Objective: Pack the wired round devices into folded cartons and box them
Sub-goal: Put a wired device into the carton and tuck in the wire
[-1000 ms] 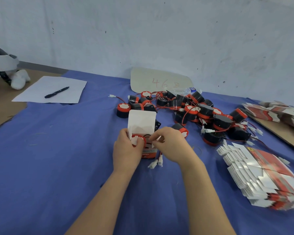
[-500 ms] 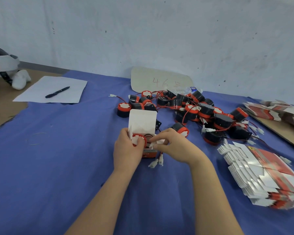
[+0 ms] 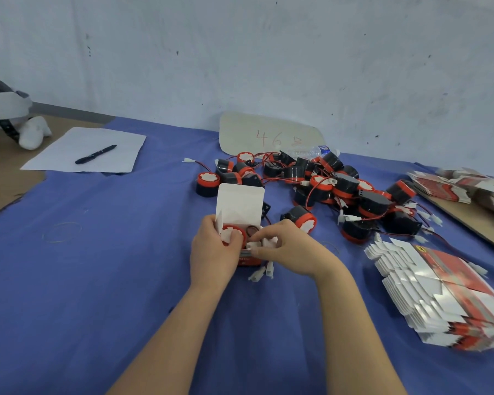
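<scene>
Starting at the left edge, we see a white and grey headset-like object (image 3: 3, 106), cut off by the frame. Beside it a white sheet of paper (image 3: 69, 146) lies at the far-left corner of the blue cloth-covered worktop (image 3: 97, 280), with a black pen (image 3: 95, 154) on it.

At the centre stands the small red-and-white cardboard carton (image 3: 240, 203), its plain white lid flap upright and open. Our left hand (image 3: 211, 255) is wrapped round its left side. The thumb presses on the red-rimmed, white-faced round device (image 3: 228, 229) seated in the mouth; its black body is hidden inside. Our right hand (image 3: 294, 249) is closed at the carton's right side, fingertips pinching a white side flap. A dark loop of wire shows between the two hands, too small to read clearly. Two white plastic connectors (image 3: 261, 273) hang out below the carton and rest on the cloth.

Behind and to the right lies a tangled pile of black-and-red round devices (image 3: 340, 186) with red and black leads. It partly hides a clear plastic bottle (image 3: 311, 151) and the foot of a pale card marked "46" (image 3: 268, 132).

Further right a fanned stack of flat unfolded cartons (image 3: 439, 295) lies near us. A second such stack (image 3: 454, 183) is cut off by the right edge.
</scene>
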{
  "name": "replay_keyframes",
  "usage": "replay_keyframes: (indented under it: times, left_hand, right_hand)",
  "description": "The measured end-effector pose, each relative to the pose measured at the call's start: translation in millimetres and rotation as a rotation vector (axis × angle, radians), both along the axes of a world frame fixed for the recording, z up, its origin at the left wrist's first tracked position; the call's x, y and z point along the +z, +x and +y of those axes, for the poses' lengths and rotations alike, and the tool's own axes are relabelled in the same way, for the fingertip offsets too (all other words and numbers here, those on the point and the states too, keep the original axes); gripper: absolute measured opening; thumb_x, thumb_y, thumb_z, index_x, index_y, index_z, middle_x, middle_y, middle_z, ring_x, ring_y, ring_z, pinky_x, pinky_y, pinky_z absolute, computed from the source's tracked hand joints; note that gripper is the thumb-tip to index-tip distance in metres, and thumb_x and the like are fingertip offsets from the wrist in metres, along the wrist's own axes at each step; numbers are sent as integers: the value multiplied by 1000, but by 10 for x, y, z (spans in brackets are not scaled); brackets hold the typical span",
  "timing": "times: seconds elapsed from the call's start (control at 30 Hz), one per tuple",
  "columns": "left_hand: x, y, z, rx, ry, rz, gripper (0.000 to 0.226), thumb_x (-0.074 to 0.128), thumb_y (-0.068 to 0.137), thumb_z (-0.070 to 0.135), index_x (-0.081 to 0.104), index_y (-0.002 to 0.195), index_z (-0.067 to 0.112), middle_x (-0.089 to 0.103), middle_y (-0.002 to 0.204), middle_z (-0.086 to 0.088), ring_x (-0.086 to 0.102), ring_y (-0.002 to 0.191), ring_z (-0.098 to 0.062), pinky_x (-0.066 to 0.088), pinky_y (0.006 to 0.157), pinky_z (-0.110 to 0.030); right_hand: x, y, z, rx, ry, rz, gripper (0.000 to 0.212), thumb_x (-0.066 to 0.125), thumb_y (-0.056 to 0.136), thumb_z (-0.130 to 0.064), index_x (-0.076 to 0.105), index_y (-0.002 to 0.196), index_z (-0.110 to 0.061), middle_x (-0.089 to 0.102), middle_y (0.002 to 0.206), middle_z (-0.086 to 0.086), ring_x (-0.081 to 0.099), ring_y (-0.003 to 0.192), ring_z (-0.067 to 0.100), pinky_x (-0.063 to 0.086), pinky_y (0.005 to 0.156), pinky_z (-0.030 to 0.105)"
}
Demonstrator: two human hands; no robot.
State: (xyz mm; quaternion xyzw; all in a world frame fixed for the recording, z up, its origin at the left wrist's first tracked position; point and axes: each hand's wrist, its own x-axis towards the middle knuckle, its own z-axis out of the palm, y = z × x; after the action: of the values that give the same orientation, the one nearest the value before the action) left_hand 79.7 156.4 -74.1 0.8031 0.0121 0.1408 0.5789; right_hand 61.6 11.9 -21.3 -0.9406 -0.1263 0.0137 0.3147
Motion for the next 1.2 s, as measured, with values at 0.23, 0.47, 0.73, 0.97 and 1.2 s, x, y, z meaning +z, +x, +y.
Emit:
replay_keyframes:
  times: [0.23,0.47,0.73,0.97,1.2]
  left_hand:
    - [-10,6,7,-8,6,-2,21,57,90,22,42,105,25,56,98,8,56,90,-12,38,56,-13]
    - [-12,-5,8,-18,15,-10,19,53,92,21,41,107,23,58,104,3,58,94,-17,49,63,-23]
    - [7,-21,6,-24,-6,-12,19,55,91,22,43,106,23,60,104,2,58,95,-18,51,69,-29]
    - [8,-9,-2,-24,-9,-9,19,56,91,21,42,104,24,59,102,3,58,93,-17,47,66,-24]
    - [-14,-19,-3,-18,6,-24,19,55,90,21,42,103,24,58,101,3,57,94,-19,44,64,-24]
  right_hand:
    - [-69,9,62,-160,133,9,24,67,85,-42,66,84,-18,49,72,-9,44,62,4,36,54,12]
    - [-89,25,122,-288,150,-83,37,63,89,-38,65,75,-3,54,58,-5,50,52,-1,36,46,11]
    - [-120,74,345,-473,-197,-159,48,51,94,-35,32,55,-15,34,51,-1,29,46,12,21,43,25]
    - [-126,95,390,-481,-307,-176,35,44,99,-39,50,81,-10,52,78,5,50,73,22,27,48,27]
    - [-192,120,358,-486,-88,-64,15,59,88,-20,46,91,-14,57,96,8,53,87,25,37,63,32]
